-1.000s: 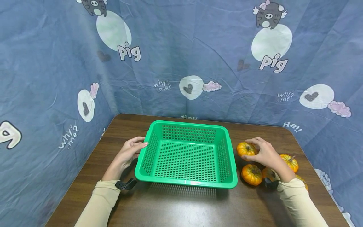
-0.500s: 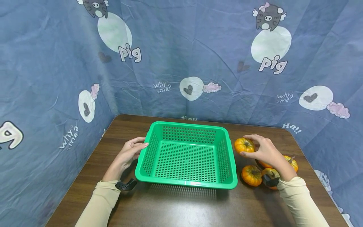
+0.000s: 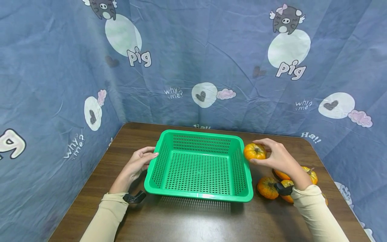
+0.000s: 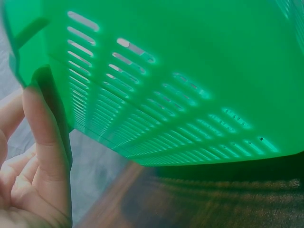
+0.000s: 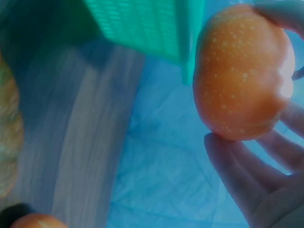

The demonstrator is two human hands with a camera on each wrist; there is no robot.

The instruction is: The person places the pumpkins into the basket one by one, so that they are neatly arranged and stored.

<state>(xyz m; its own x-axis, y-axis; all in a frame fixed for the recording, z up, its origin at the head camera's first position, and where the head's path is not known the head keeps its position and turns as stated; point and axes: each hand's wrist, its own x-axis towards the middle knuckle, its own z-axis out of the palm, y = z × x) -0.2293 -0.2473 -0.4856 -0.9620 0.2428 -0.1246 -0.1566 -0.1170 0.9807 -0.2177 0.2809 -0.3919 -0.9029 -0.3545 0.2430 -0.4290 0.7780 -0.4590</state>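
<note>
At the left end of a green plastic basket (image 3: 198, 195), my left hand (image 3: 138, 163) holds the rim, thumb on top and fingers against the outer side. The left wrist view shows those fingers (image 4: 45, 128) beside the slotted wall. My right hand (image 3: 277, 156) grips a small orange pumpkin (image 3: 254, 152) between thumb and fingers, beside the basket's right rim. In the right wrist view this pumpkin (image 5: 242, 71) hangs above the tabletop, pinched at its top and bottom edges. The basket's mesh floor has nothing on it.
Several more small pumpkins lie on the right of the brown table (image 3: 199, 222), among them one nearest the basket (image 3: 266, 188) and a striped one (image 3: 310, 174). My right forearm partly hides them. A blue printed cloth (image 3: 193, 60) hangs behind and at both sides.
My right hand has lifted the pumpkin and carried it left, up to the basket's right rim. The left hand and basket have stayed put.
</note>
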